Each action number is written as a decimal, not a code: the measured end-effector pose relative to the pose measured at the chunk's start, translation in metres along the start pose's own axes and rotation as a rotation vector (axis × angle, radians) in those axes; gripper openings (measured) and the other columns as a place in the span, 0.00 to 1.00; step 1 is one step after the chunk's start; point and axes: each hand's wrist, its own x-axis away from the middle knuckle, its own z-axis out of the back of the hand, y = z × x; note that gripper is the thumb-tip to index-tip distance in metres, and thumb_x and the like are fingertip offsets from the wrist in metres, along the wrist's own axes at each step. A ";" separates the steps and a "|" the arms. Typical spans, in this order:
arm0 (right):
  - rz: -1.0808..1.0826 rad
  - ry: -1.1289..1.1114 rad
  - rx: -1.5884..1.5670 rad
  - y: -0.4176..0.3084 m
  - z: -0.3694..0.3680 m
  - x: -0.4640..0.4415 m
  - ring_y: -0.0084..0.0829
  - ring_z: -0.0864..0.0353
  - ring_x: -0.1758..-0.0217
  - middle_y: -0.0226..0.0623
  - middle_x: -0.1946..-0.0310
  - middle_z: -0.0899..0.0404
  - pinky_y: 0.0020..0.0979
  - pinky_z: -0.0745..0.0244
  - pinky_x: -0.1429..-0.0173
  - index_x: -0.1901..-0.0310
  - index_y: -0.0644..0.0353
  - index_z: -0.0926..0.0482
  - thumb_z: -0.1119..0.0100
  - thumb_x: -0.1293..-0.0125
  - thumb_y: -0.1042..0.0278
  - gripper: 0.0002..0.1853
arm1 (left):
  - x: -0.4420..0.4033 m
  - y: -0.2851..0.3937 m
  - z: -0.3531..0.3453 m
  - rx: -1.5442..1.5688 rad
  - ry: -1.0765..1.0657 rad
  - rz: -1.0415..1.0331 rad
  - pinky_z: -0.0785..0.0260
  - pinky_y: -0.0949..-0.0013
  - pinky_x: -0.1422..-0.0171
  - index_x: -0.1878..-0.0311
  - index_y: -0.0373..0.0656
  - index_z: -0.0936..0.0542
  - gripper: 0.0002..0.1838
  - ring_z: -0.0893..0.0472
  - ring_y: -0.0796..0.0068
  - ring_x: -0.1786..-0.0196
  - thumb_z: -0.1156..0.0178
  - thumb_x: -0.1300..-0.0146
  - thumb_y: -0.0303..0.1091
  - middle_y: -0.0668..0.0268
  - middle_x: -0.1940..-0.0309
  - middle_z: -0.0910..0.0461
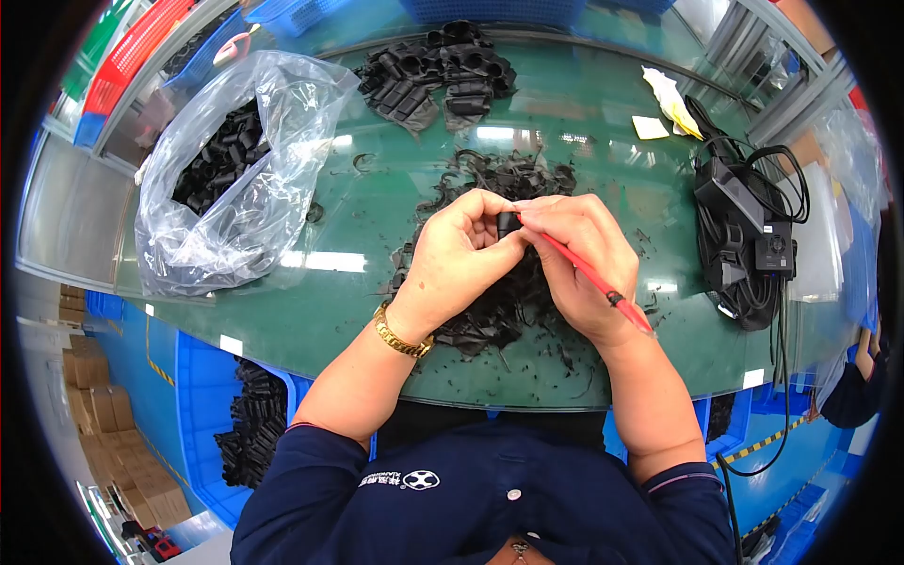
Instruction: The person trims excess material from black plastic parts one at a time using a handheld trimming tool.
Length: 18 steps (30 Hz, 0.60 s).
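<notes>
Between the thumb and fingers of my left hand (459,250) is a small black cylindrical part (508,224). My right hand (586,259) grips a slim red-handled tool (591,273) like a pen, its tip end at the part's upper edge. The tip itself is too small and covered by fingers to make out. Both hands meet above a heap of thin black trimmings (490,320) on the green tabletop (377,363). Behind the heap lie several black cylindrical parts (400,89) in clusters.
A clear plastic bag (311,122) of black parts stands at left. On the right lie a black device with cables (739,217), a yellow note (650,127) and a crumpled wrapper (670,99). Below the table's left edge sits a blue bin (202,405) with black parts.
</notes>
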 end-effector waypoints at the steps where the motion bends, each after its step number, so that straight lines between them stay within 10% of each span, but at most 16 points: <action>1: -0.002 0.003 -0.018 0.001 0.001 -0.001 0.38 0.18 0.64 0.43 0.66 0.20 0.32 0.21 0.61 0.62 0.67 0.21 0.36 0.50 0.88 0.12 | 0.000 0.001 -0.001 0.014 0.011 0.025 0.31 0.82 0.57 0.56 0.36 0.25 0.11 0.26 0.88 0.60 0.37 0.41 0.20 0.71 0.62 0.23; 7: -0.054 -0.004 0.120 0.006 0.012 -0.003 0.37 0.19 0.65 0.42 0.68 0.21 0.31 0.22 0.62 0.62 0.68 0.21 0.36 0.49 0.88 0.12 | 0.004 0.012 -0.010 0.155 -0.015 0.064 0.36 0.85 0.67 0.59 0.37 0.25 0.10 0.30 0.94 0.69 0.35 0.42 0.22 0.76 0.69 0.27; 11: -0.468 0.134 -0.452 0.002 0.018 -0.005 0.27 0.19 0.59 0.38 0.64 0.20 0.25 0.24 0.53 0.61 0.68 0.22 0.41 0.39 0.84 0.05 | 0.003 0.009 -0.008 0.151 -0.004 -0.015 0.35 0.85 0.67 0.61 0.38 0.26 0.10 0.29 0.93 0.69 0.35 0.43 0.21 0.75 0.69 0.27; 18: -0.553 0.039 -0.642 -0.003 0.017 -0.003 0.24 0.20 0.57 0.37 0.61 0.20 0.24 0.25 0.52 0.59 0.68 0.23 0.42 0.37 0.82 0.05 | 0.000 0.003 -0.005 0.099 0.015 -0.088 0.40 0.85 0.70 0.63 0.40 0.26 0.10 0.33 0.94 0.72 0.34 0.44 0.22 0.77 0.72 0.29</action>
